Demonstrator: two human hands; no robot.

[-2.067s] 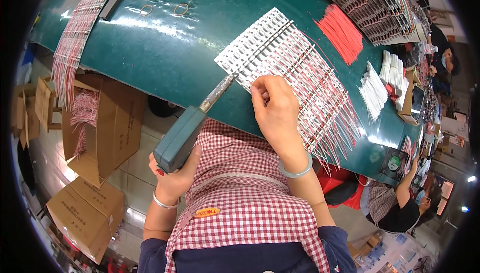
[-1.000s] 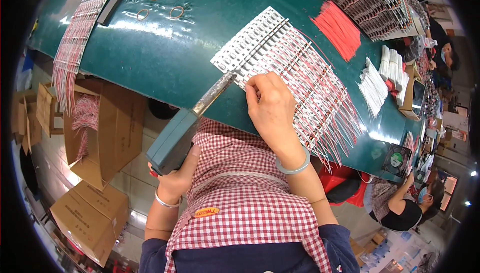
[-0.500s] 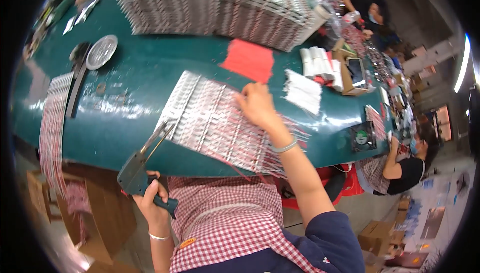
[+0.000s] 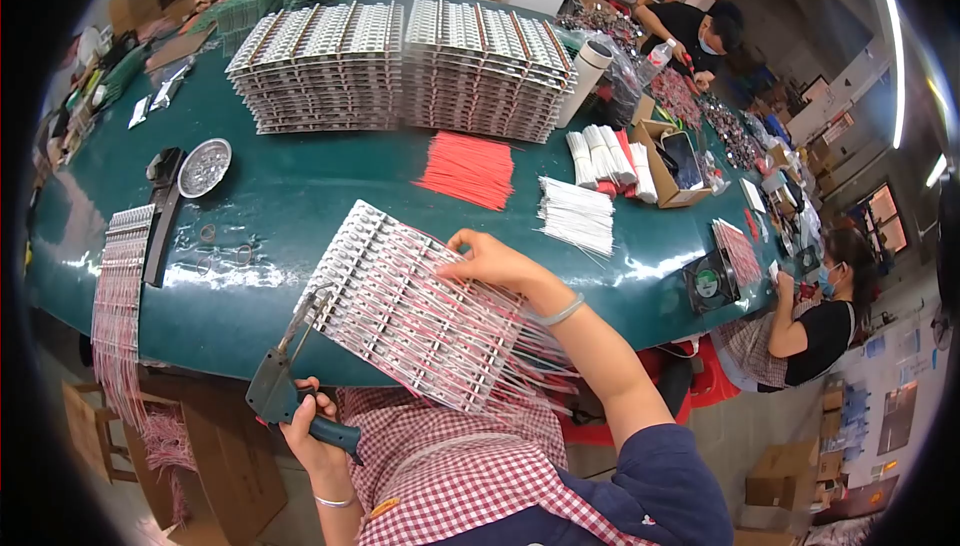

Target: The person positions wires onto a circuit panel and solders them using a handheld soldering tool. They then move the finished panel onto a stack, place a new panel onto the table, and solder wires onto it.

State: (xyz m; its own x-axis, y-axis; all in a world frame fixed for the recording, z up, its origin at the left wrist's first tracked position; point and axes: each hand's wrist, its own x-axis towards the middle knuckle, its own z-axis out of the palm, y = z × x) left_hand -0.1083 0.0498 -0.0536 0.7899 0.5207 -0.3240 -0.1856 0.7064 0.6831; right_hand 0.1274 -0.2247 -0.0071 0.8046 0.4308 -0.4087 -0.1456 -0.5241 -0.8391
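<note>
A white panel of circuit boards (image 4: 385, 296), in rows laced with thin red and white wires, lies tilted at the table's near edge. Loose wire ends (image 4: 535, 351) fan out from its right side. My left hand (image 4: 318, 426) is wrapped round the handle of a dark green soldering gun (image 4: 275, 386), whose metal tip meets the panel's left edge. Over the panel's upper right edge, my right hand (image 4: 490, 261) has its fingers curled in a pinch among the wires. Whether a wire is between those fingertips is too small to make out.
Behind stand two tall panel stacks (image 4: 320, 76), with red wires (image 4: 467, 170) and white wires (image 4: 577, 216) before them. To the left are a metal dish (image 4: 205, 168), a dark bar-shaped tool (image 4: 163, 231) and a wired panel (image 4: 122, 286). Co-workers sit at right and behind.
The view has tilted, so the table's things sit lower and the stacks show fully. My right hand has shifted left over the panel. The soldering gun's tip stays at the panel's left edge.
</note>
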